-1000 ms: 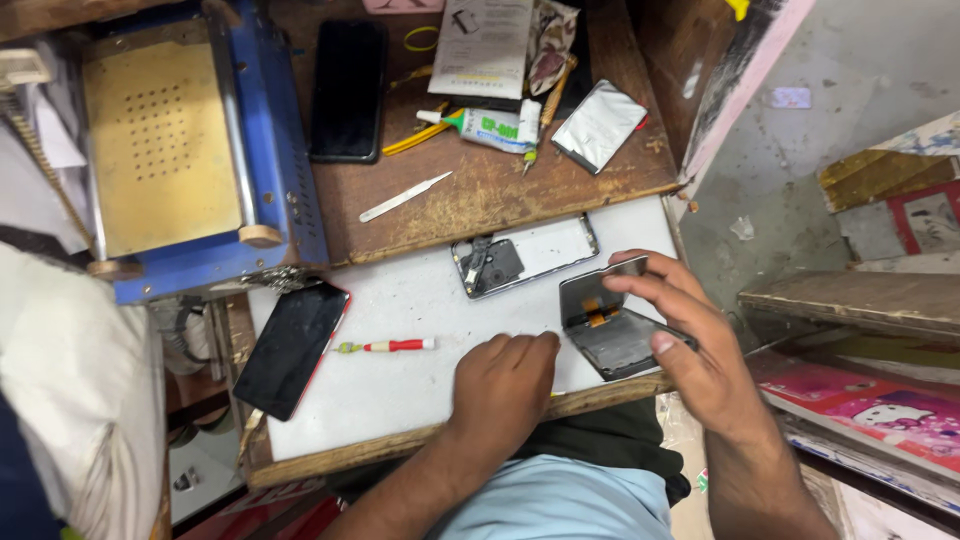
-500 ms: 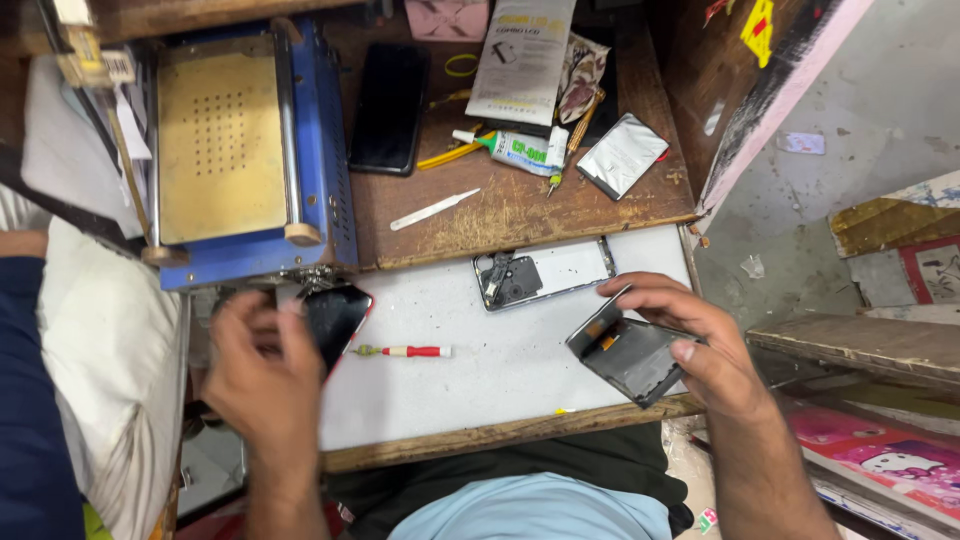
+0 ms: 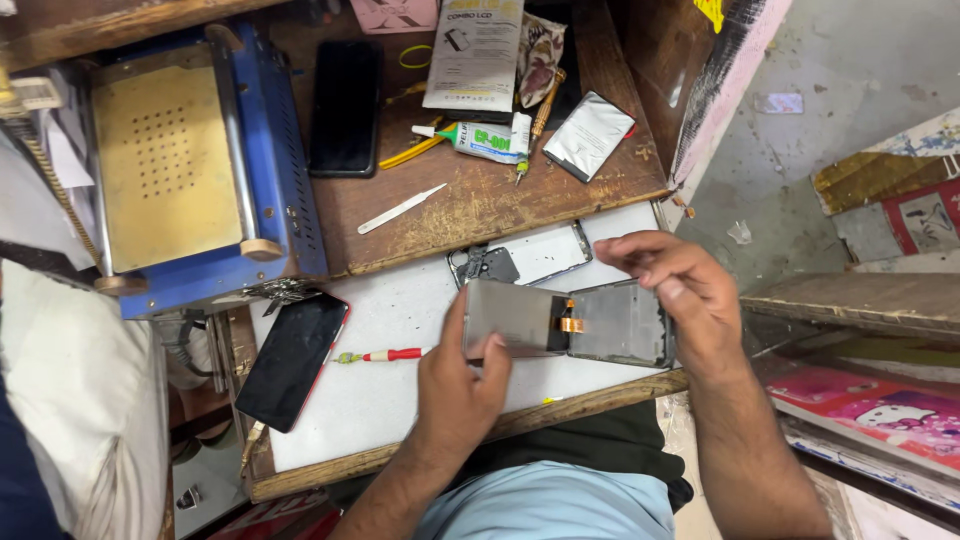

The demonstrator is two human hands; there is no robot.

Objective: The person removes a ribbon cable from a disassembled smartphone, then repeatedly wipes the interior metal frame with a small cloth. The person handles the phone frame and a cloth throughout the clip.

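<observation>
Two hands, left [image 3: 455,385] and right [image 3: 680,300], grip one opened phone [image 3: 565,322]; two phones [image 3: 290,360] lie aside

A blue heating plate machine [image 3: 190,170] sits at ten o'clock; a red-handled screwdriver [image 3: 385,355] lies centre, a glue tube [image 3: 470,140] at twelve

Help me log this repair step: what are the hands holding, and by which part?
Left hand grips the detached screen panel by its near-left edge; right hand holds the phone frame at its right end.
</observation>
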